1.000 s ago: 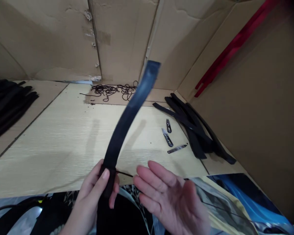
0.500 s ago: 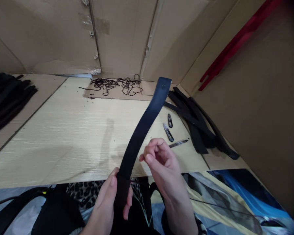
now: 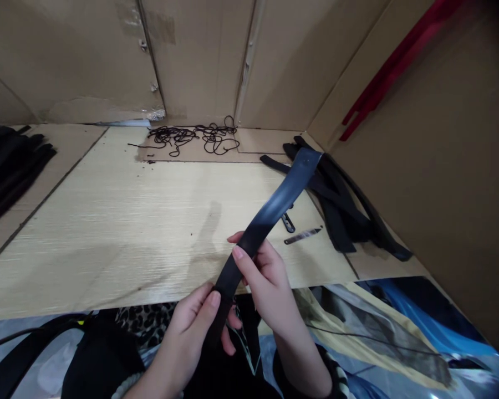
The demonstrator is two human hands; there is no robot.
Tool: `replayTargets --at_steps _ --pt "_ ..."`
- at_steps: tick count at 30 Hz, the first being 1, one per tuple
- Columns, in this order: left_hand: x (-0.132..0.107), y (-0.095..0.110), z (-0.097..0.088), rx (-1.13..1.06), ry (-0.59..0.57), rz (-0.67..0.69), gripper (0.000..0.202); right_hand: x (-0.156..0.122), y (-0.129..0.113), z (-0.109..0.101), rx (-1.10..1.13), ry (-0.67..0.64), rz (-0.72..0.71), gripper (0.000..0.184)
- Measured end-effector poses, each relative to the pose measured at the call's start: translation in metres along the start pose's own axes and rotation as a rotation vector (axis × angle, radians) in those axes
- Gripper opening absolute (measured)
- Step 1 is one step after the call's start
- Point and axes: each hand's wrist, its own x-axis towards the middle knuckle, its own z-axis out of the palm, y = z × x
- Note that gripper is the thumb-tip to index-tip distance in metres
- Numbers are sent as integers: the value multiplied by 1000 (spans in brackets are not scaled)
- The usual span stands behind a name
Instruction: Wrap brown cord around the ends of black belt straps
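A long, flat black strap rises diagonally from my hands, smooth and shiny along its upper part, with small holes near its far end. My left hand grips its lower end, where a duller black sleeve-like piece wraps or joins the strap; which of the two I cannot tell. Higher up, my right hand pinches the strap, thumb on the near face and fingers behind. Just right of the strap lie thread snips, partly covered by it, and a slim pointed metal tool.
Several black straps lie in a loose pile at the right. Another black bundle is at the far left. Tangled dark cord rests at the back against a cardboard wall. A red strip hangs on the right panel.
My right hand has closed on the strap, having been free beside it. The strap has tilted further right, so its far end now overlaps the pile and it covers part of the snips.
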Motion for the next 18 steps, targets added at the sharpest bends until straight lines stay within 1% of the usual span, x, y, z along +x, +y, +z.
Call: replayTargets --at_steps 3,5,7,9,11,14,18 --pt "4 3 -2 26 29 9 38 1 4 1 -22 32 -11 18" --pt "5 3 -3 36 52 26 37 0 5 2 -27 37 -19 18" --pt "5 3 -3 38 50 27 37 -2 4 2 -18 28 -23 18" --pt "5 2 -3 11 22 14 39 -3 3 2 1 11 -20 18" --pt "4 2 -2 -43 2 -5 46 -5 1 2 32 -11 -6 18" --pt "3 1 -2 -75 34 -23 55 -5 1 2 60 -32 10 18" --pt "5 1 -1 -21 47 -2 52 -4 4 2 20 -7 -38 15"
